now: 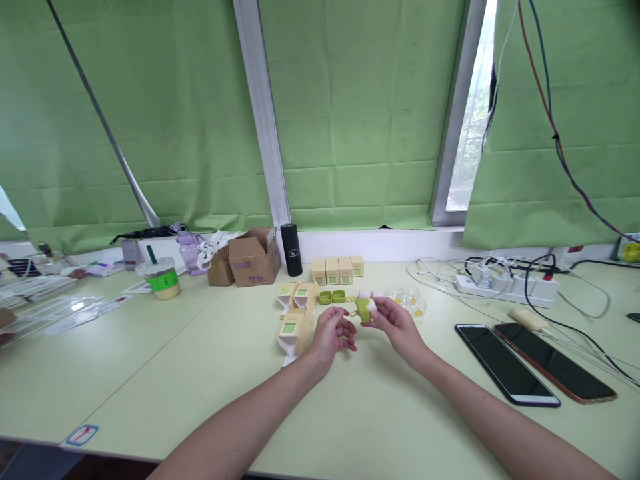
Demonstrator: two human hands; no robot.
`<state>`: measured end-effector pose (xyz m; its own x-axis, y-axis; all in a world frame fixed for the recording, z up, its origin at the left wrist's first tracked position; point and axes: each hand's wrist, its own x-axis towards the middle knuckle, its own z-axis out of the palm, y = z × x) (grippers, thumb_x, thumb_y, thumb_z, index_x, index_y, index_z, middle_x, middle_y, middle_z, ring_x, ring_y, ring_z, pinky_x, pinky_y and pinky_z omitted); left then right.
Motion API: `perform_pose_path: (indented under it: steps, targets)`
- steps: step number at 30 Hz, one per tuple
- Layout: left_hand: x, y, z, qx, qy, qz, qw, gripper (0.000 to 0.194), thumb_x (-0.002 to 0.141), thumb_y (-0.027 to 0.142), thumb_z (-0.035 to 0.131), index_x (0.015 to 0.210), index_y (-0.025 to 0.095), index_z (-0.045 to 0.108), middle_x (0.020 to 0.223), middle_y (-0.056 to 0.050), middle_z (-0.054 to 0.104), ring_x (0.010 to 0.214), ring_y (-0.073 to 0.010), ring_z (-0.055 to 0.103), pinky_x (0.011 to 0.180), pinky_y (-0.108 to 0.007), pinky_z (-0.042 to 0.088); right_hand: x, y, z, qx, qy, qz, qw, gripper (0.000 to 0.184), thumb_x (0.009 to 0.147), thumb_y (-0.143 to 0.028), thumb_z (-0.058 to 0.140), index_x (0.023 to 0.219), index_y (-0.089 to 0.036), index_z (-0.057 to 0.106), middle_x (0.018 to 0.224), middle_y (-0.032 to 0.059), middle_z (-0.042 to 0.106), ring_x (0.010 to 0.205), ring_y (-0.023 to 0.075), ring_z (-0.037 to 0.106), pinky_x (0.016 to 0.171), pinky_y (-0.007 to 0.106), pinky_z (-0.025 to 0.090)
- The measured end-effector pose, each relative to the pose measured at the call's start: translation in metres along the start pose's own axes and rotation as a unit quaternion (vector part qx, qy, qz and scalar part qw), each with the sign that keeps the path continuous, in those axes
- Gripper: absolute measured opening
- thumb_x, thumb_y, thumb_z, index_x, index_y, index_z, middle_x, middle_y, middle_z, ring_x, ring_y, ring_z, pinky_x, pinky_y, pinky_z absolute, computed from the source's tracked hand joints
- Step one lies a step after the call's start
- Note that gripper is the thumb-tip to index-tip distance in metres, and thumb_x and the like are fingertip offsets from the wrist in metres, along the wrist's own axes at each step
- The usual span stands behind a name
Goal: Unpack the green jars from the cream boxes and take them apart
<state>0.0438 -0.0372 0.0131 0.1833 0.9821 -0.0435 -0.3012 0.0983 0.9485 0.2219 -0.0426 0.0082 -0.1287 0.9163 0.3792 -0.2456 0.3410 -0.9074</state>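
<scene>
Above the table, my right hand (397,325) holds a small green-and-white case (364,310) between thumb and fingers. A thin, pale loop (353,313) sticks out from the case's left side. My left hand (334,332) is close beside it, fingers curled and apart, one fingertip at the loop's end. Just beyond the hands lies an open green case (332,297) with two hollow halves. Small white pieces (371,294) and clear plastic containers with yellow bits (413,300) are partly behind my right hand. Opened beige boxes (294,327) lie left of my left hand.
Several closed beige boxes (339,270) stand at the back, beside a black bottle (291,250) and a cardboard box (254,260). A drink cup (161,279) is on the left. Two phones (507,363), a power strip (505,290) and tangled cables are on the right.
</scene>
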Motion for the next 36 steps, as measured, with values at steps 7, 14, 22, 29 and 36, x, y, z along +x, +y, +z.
perform_pose_path:
  steps: [7, 14, 22, 29, 36]
  targets:
    - [0.0025, -0.0039, -0.0012, 0.018, -0.003, 0.008, 1.000, 0.040, 0.080, 0.053, 0.069, 0.094, 0.022, 0.049, 0.067, 0.000, 0.064, 0.048, -0.0138, 0.056, 0.049, -0.028, 0.051, 0.0028, 0.0025, -0.0040, 0.143, 0.014, 0.124, 0.982, 0.044, 0.072, -0.049, 0.090, 0.098, -0.019, 0.069, 0.094, 0.0071, 0.077, 0.096, 0.0299, 0.077, 0.091, 0.049, 0.061]
    - [-0.0003, -0.0023, 0.0005, 0.036, 0.009, 0.035, 0.999, 0.040, 0.081, 0.052, 0.071, 0.094, 0.022, 0.049, 0.068, 0.000, 0.064, 0.052, -0.0138, 0.058, 0.049, -0.027, 0.052, 0.0049, 0.0080, -0.0073, 0.174, 0.032, 0.164, 0.970, 0.037, 0.075, -0.045, 0.089, 0.090, -0.018, 0.069, 0.093, 0.0083, 0.077, 0.092, 0.0284, 0.078, 0.092, 0.046, 0.062]
    - [-0.0010, 0.0002, 0.0035, 0.054, 0.026, 0.056, 0.997, 0.035, 0.081, 0.048, 0.072, 0.091, 0.021, 0.052, 0.069, 0.000, 0.063, 0.052, -0.0130, 0.058, 0.049, -0.026, 0.051, 0.0040, 0.0028, -0.0046, 0.163, 0.035, 0.153, 0.974, 0.039, 0.077, -0.047, 0.088, 0.094, -0.020, 0.066, 0.093, 0.0060, 0.075, 0.093, 0.0282, 0.078, 0.090, 0.047, 0.061]
    - [-0.0002, -0.0018, 0.0034, 0.066, 0.021, 0.079, 0.994, 0.033, 0.082, 0.043, 0.073, 0.095, 0.019, 0.056, 0.070, -0.001, 0.064, 0.055, -0.0137, 0.060, 0.052, -0.028, 0.055, 0.0031, 0.0006, -0.0036, 0.123, 0.054, 0.119, 0.984, 0.047, 0.066, -0.043, 0.094, 0.099, -0.022, 0.068, 0.098, 0.0041, 0.071, 0.088, 0.0210, 0.070, 0.073, 0.035, 0.057]
    - [0.0080, -0.0076, 0.0031, 0.087, 0.030, 0.143, 0.985, 0.039, 0.078, 0.040, 0.080, 0.101, 0.014, 0.064, 0.088, -0.008, 0.067, 0.072, -0.0164, 0.066, 0.062, -0.031, 0.062, 0.0043, 0.0039, -0.0037, 0.021, 0.055, 0.057, 0.997, 0.049, 0.065, -0.040, 0.091, 0.104, -0.023, 0.067, 0.106, 0.0038, 0.067, 0.078, 0.0155, 0.060, 0.067, 0.031, 0.052]
